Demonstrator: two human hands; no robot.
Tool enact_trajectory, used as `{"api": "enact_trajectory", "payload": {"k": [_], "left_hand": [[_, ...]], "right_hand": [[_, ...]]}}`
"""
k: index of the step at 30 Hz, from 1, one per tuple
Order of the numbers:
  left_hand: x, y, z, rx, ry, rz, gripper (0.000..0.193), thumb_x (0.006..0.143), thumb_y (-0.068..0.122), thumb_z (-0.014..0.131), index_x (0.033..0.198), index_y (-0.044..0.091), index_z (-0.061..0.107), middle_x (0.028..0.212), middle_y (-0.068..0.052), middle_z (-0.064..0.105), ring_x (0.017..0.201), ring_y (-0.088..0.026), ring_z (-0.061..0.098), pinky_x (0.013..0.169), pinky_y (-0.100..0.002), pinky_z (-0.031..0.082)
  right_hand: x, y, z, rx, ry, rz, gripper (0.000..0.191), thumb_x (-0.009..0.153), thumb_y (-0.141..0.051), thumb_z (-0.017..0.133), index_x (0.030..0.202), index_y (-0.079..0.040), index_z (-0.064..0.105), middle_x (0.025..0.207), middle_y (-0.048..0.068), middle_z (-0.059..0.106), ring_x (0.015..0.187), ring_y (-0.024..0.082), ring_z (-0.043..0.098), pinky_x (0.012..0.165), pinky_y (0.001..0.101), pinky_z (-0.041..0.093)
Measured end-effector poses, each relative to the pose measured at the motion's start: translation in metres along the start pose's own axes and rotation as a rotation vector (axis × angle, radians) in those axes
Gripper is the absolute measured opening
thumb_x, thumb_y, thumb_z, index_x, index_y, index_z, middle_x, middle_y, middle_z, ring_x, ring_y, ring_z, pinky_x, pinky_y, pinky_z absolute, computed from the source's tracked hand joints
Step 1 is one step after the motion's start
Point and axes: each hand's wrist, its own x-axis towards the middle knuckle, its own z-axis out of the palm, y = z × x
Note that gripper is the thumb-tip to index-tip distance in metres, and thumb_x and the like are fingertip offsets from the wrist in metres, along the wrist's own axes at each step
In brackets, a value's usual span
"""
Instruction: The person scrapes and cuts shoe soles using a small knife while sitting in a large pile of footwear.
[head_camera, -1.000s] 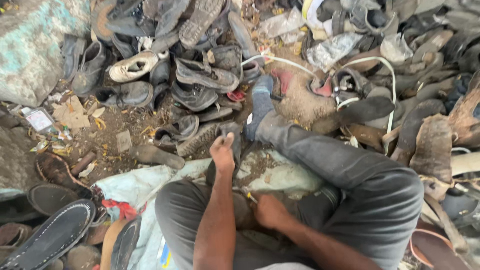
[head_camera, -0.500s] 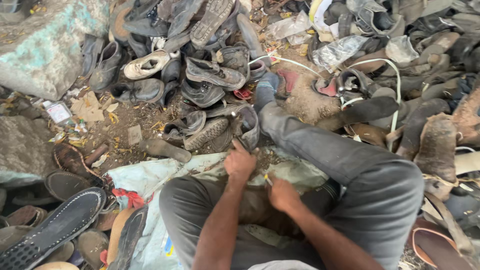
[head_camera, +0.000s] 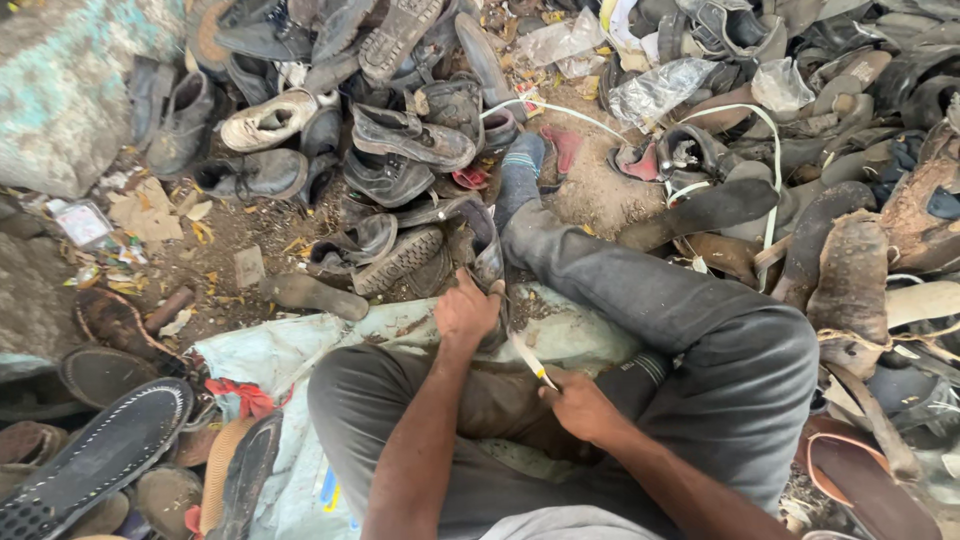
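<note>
Knife, pale narrow blade with a yellow spot near the handle, sits in the right hand, fingers closed around the handle just above the folded leg; blade runs up and left toward the shoe. Left hand is clamped on the dark shoe at its near edge, fingers curled over the rim, thumb side toward the blade. Blade tip and left fingers look nearly touching; exact contact point is hidden by the hand. Risk, as a judgement: a slip of the blade along the sole edge would run straight into the left fingers, since they grip directly in the cutting line. Second risk: the shoe rests on a loose pale sheet over the lap, so it could shift under force and redirect the blade toward the thigh. Beyond the shoe, the outstretched leg with a blue-striped sock lies close to the work. Farther out, a heap of worn shoes and crumpled plastic gives unstable footing for anything set down.
</note>
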Motion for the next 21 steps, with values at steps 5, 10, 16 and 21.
{"api": "enact_trajectory", "payload": {"k": [5, 10, 16, 21], "left_hand": [[0.003, -0.008, 0.003, 0.016, -0.027, -0.003, 0.089, 0.089, 0.061, 0.061, 0.145, -0.006, 0.044, 0.102, -0.031, 0.072, 0.099, -0.048, 0.07, 0.09, -0.055, 0.054], [0.003, -0.007, 0.004, 0.03, -0.051, -0.013, 0.089, 0.093, 0.063, 0.056, 0.145, -0.008, 0.045, 0.104, -0.03, 0.072, 0.101, -0.047, 0.07, 0.091, -0.054, 0.054], [0.002, -0.002, -0.001, 0.047, -0.071, -0.025, 0.089, 0.093, 0.064, 0.056, 0.145, -0.007, 0.046, 0.101, -0.03, 0.072, 0.097, -0.047, 0.071, 0.087, -0.053, 0.056], [0.0, -0.003, 0.002, 0.067, -0.028, 0.039, 0.086, 0.094, 0.062, 0.055, 0.144, -0.008, 0.048, 0.097, -0.029, 0.073, 0.092, -0.046, 0.072, 0.083, -0.052, 0.058]], "right_hand": [[-0.001, -0.001, -0.024, -0.123, -0.021, 0.083, 0.035, 0.095, -0.03, 0.064, 0.126, -0.014, 0.066, 0.101, 0.027, 0.071, 0.095, 0.044, 0.069, 0.083, 0.0473, 0.052], [0.03, 0.005, -0.034, -0.229, 0.092, -0.107, 0.034, 0.093, -0.029, 0.065, 0.12, -0.009, 0.064, 0.098, 0.027, 0.07, 0.093, 0.047, 0.065, 0.078, 0.0518, 0.048], [0.083, -0.012, -0.019, -0.119, -0.046, -0.032, 0.025, 0.094, -0.027, 0.064, 0.106, -0.006, 0.069, 0.091, 0.027, 0.07, 0.088, 0.045, 0.067, 0.079, 0.0502, 0.049], [0.061, -0.023, -0.012, -0.083, 0.013, -0.035, 0.031, 0.093, -0.026, 0.064, 0.117, -0.007, 0.067, 0.097, 0.028, 0.069, 0.095, 0.046, 0.067, 0.083, 0.0509, 0.05]]}}
